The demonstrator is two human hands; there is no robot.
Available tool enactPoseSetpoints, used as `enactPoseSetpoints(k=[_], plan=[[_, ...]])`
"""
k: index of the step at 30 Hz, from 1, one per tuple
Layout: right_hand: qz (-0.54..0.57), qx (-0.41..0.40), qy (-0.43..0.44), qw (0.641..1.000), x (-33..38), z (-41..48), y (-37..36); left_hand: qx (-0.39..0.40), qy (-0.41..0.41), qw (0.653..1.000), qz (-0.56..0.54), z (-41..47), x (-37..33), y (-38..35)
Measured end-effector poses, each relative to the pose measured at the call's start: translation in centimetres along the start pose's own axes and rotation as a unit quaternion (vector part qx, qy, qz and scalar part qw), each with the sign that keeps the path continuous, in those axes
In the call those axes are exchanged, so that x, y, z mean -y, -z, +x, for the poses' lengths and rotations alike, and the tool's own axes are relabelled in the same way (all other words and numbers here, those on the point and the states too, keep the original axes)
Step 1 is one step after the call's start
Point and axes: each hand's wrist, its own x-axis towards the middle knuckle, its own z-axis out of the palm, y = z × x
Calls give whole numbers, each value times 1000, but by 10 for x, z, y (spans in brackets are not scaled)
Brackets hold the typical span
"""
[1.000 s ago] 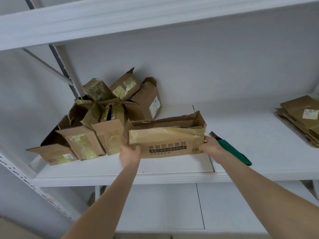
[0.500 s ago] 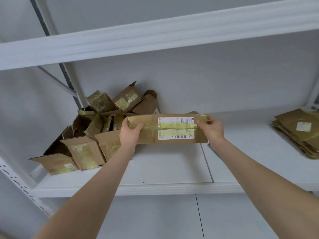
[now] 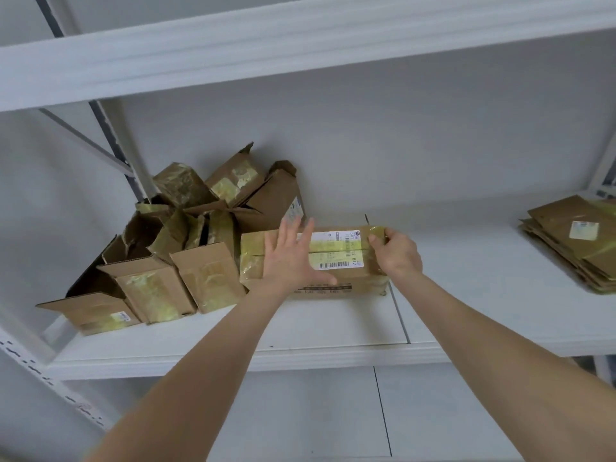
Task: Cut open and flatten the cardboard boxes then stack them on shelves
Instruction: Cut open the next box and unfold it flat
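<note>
Item 1: long cardboard box (image 3: 345,273), closed, lying lengthwise on the white shelf (image 3: 333,331) near its middle, well back from the front edge. Yellowish tape runs over its top and ends. A white shipping label (image 3: 336,250) with a barcode faces up; dark printing runs along the near side.

Hands: left hand (image 3: 290,258) released, laid flat on the left half of the box top, fingers straight and spread, partly covering the label's left edge. Right hand (image 3: 396,253) grasping the right end of the box, thumb on top at the taped corner, fingers curled round the end.

Item 2: heap of opened cardboard boxes (image 3: 186,248), just left of the box and touching its left end, flaps up and torn tape showing. The nearer ones stand upright; those behind tilt against the back wall.

Item 3: stack of flattened cardboard boxes (image 3: 573,241), on the same shelf at far right, well apart from the hands, 1 white label on the top piece.

Fixtures: upper shelf (image 3: 300,45) overhead; slanted metal upright (image 3: 110,141) behind the heap.
</note>
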Motion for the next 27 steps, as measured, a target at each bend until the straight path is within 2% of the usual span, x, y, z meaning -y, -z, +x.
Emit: enactPoseSetpoints(k=[3, 5, 8, 11, 13, 17, 20, 23, 27], plan=[[18, 15, 22, 999, -5, 0, -2, 58, -29, 997, 40, 14, -21, -5], [16, 0, 36, 999, -20, 1, 2, 65, -32, 997, 31, 20, -30, -10], [-84, -45, 46, 994, -48, 3, 16, 62, -56, 996, 12, 27, -51, -21], [-124, -46, 34, 991, -72, 5, 27, 64, -62, 996, 19, 30, -68, -34], [-169, -25, 17, 985, -88, 7, 31, 67, -61, 995, 36, 34, -67, -36], [-277, 66, -15, 959, -123, 7, 22, 97, -51, 993, 34, 40, -51, -30], [-297, 69, -11, 952, -134, 7, 16, 125, -45, 990, 38, 39, -53, -33], [-250, 65, -17, 966, -136, 11, 18, 133, -44, 989, 48, 38, -56, -39], [-52, 15, 9, 998, -113, 16, 29, 138, -40, 989, 45, 39, -55, -40]])
